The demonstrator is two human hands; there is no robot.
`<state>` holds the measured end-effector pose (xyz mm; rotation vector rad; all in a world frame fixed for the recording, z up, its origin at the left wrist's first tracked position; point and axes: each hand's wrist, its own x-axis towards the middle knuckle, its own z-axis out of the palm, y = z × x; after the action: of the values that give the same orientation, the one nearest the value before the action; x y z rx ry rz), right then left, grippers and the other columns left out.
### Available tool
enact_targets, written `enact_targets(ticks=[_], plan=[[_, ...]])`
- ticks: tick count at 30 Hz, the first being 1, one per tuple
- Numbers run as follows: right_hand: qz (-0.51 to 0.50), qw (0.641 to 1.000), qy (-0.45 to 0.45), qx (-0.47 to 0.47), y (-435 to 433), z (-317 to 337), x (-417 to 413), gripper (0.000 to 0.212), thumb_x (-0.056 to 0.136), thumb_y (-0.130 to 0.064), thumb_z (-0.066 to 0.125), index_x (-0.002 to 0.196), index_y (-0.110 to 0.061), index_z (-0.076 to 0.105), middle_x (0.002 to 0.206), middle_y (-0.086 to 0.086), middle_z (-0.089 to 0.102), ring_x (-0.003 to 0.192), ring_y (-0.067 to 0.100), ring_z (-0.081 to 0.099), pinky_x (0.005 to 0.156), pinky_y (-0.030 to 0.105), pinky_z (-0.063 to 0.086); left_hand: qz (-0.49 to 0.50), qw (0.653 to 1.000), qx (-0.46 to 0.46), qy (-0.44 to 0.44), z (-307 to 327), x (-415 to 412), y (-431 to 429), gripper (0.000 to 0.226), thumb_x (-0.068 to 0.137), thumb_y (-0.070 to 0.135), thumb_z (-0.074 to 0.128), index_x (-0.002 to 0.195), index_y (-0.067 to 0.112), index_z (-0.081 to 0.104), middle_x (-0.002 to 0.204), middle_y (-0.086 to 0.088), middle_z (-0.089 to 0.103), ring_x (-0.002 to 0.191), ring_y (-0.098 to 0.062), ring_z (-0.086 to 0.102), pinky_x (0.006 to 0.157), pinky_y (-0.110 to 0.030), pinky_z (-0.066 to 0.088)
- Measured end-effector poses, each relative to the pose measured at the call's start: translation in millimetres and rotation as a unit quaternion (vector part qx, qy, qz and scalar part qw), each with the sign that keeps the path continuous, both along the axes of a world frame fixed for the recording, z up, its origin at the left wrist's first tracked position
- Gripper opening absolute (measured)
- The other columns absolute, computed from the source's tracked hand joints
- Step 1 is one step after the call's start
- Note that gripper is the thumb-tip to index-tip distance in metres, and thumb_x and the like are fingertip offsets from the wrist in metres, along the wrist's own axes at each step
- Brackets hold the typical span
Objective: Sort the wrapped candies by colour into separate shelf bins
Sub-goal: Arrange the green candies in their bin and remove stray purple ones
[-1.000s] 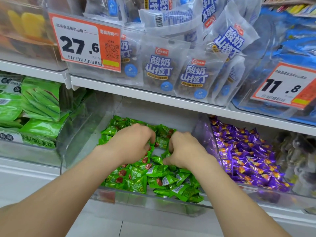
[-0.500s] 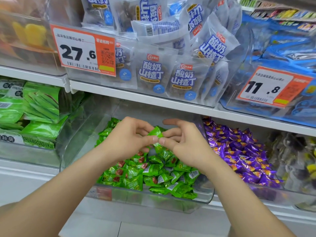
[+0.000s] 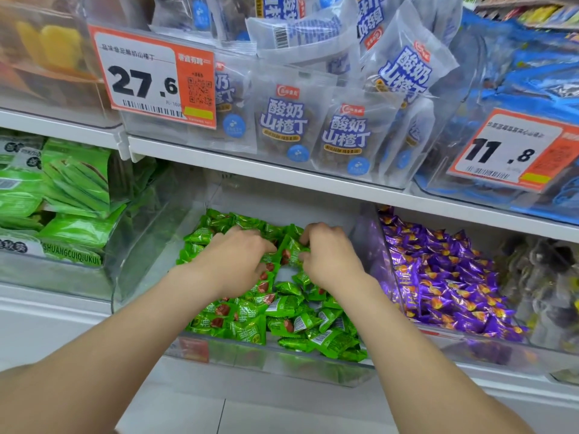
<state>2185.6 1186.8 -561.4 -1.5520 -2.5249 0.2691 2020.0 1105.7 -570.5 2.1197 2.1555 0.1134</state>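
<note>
Nearest, the clear bin point(image 3: 266, 361) holds the green candies point(image 3: 282, 317) in a one-colour heap. Half a second ago both hands held one piece aloft; now they are back down in the pile. The right hand point(image 3: 329, 255) pinches a green candy point(image 3: 293, 249) towards the rear, while the left hand point(image 3: 232, 261) curls in beside it (its grasp hidden). In the next bin over, the purple candies point(image 3: 445, 277) lie separate, so this looks like returning and tidying.

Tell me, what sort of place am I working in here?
Most likely a shop's snack aisle: orange price tags reading 27.6 and 11.8 hang on clear shelf bins, which hold loose green candies, purple candies and, above, blue-and-white snack packets.
</note>
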Motion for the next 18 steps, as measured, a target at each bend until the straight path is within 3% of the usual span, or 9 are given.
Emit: enact_targets(ticks=[6,10,13,18], plan=[[0.008,0.998,-0.065,-0.013,0,2,-5,0.036,0.092,-0.012,0.069,0.127,-0.014,0.063,0.125,0.017,0.060,0.113,0.041,0.064,0.098,0.043,0.053,-0.019,0.997,-0.024,0.072,-4,-3,0,0.032,0.107,0.034,0.045,0.135,0.033,0.061,0.133,0.001,0.057,0.123,-0.029,0.049,0.093,-0.048,0.043],[0.012,0.997,-0.076,-0.028,-5,-1,-8,0.038,0.090,-0.023,0.077,0.126,-0.017,0.066,0.126,0.015,0.062,0.115,0.040,0.063,0.103,0.045,0.051,-0.023,0.997,-0.005,0.071,-6,1,0,0.031,0.104,0.032,0.050,0.133,0.031,0.061,0.131,0.000,0.056,0.121,-0.029,0.049,0.094,-0.048,0.043],[-0.003,0.997,-0.071,-0.010,-4,-1,-7,0.038,0.090,-0.020,0.075,0.127,-0.018,0.064,0.127,0.014,0.062,0.118,0.038,0.062,0.101,0.042,0.052,-0.049,0.998,0.010,0.045,-5,8,0,0.038,0.105,0.031,0.049,0.142,0.039,0.053,0.135,-0.001,0.049,0.125,-0.030,0.045,0.098,-0.049,0.042],[-0.042,0.994,-0.098,-0.022,1,5,5,0.052,0.085,-0.013,0.069,0.135,-0.018,0.057,0.132,0.015,0.059,0.125,0.037,0.057,0.101,0.042,0.048,-0.051,0.996,-0.047,0.063,-7,12,2,0.061,0.100,0.017,0.049,0.152,0.048,0.039,0.154,-0.005,0.027,0.135,-0.038,0.030,0.106,-0.054,0.033]])
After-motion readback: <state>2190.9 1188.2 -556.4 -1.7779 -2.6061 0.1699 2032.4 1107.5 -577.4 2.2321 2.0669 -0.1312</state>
